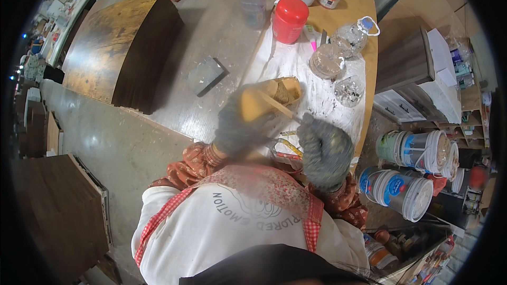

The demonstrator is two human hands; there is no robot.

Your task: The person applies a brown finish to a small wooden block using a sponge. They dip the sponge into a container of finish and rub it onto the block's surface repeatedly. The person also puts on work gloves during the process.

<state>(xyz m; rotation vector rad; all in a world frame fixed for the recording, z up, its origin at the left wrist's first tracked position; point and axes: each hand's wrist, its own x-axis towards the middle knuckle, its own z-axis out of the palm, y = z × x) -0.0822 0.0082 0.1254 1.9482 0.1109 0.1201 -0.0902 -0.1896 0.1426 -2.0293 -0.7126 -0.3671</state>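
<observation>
Beyond your fingers runs the long table (211, 31), a dark wooden panel (119, 47) lying on it off to their left, a red-lidded jar (289, 19) farther out. Your gloved left hand (238, 126) wraps closed around a tan, open-topped container (274, 95) (blurred, so its material is unclear); it looks light and fairly rigid, best held around its body. Your gloved right hand (325, 150) is clenched on a thin stick (282, 108), stiff and light, its long axis slanting from those fingers up-left into the container.
</observation>
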